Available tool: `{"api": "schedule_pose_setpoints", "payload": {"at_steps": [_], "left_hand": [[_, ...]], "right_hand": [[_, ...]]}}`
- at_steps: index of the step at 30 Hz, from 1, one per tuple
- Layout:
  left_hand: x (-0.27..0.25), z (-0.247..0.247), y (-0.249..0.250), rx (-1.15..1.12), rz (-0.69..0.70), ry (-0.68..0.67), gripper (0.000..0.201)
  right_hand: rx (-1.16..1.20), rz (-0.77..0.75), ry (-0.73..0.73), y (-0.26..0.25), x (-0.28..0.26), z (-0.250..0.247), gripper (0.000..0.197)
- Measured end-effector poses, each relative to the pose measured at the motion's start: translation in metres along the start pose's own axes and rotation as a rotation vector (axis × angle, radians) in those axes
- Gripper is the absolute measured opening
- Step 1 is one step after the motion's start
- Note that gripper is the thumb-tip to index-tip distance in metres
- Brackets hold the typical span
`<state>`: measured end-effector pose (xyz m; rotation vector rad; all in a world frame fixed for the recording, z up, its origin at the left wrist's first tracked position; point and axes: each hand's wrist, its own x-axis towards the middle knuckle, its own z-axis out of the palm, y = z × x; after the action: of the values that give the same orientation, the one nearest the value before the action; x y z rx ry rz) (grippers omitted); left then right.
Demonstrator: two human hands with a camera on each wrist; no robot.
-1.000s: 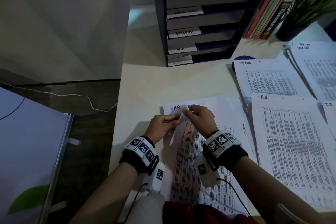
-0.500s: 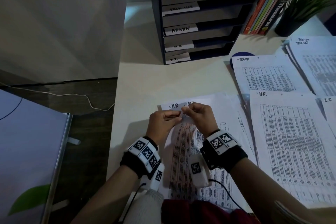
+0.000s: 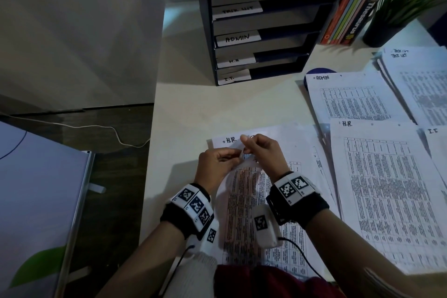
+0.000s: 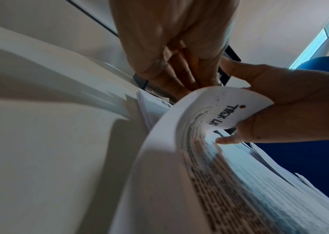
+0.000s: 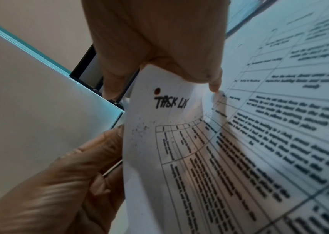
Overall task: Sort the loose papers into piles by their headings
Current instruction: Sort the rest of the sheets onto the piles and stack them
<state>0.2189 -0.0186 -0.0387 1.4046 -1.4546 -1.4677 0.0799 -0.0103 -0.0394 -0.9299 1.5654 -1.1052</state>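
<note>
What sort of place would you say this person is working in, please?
Probably an office desk: a black letter tray with slots labelled ADMIN, H.R. and I.T., headed paper piles, and books beside a potted plant.

My left hand [image 3: 215,164] and right hand [image 3: 263,152] meet close in front of me, fingers curled, each pinching the lifted top edge of one sheet [image 5: 171,114]. Both forearms angle inward, wrists banded.
</note>
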Motion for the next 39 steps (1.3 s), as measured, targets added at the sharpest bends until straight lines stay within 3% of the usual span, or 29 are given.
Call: {"api": "schedule_pose_setpoints", "payload": {"at_steps": [19,23,26,30,33,34,35,37,38,39], "left_hand": [[0.002,-0.001,-0.003,-0.044,-0.009,0.02,0.032],[0.005,-0.001,-0.003,0.011,-0.038,0.036,0.013],[0.014,-0.002,-0.012,0.149,-0.087,0.087,0.019],[0.022,-0.007,-0.019,0.151,-0.166,0.084,0.029],[0.019,-0.006,-0.008,0.093,-0.159,0.01,0.013],[0.017,-0.005,-0.005,0.072,-0.169,-0.023,0.021],[0.014,-0.004,-0.004,0.065,-0.172,-0.053,0.043],[0.011,-0.002,-0.005,0.057,-0.125,-0.074,0.081],[0.011,-0.002,-0.007,0.081,-0.074,-0.064,0.087],[0.009,-0.002,-0.006,0.135,-0.026,-0.053,0.083]], "right_hand": [[-0.027,-0.026,-0.06,0.001,-0.003,0.002,0.025],[-0.097,-0.012,0.017,0.002,-0.003,0.003,0.029],[-0.153,-0.067,0.075,-0.001,-0.013,0.002,0.016],[-0.192,-0.204,0.188,-0.004,-0.027,-0.008,0.017],[-0.233,-0.225,0.112,-0.004,-0.023,-0.016,0.013],[-0.274,-0.223,0.058,-0.005,-0.02,-0.018,0.012],[-0.356,-0.227,-0.008,-0.008,-0.018,-0.019,0.016],[-0.564,-0.25,-0.172,-0.014,-0.012,-0.022,0.048],[-0.668,-0.256,-0.237,-0.015,-0.009,-0.024,0.06],[-0.757,-0.26,-0.281,-0.018,-0.005,-0.026,0.059]]}}
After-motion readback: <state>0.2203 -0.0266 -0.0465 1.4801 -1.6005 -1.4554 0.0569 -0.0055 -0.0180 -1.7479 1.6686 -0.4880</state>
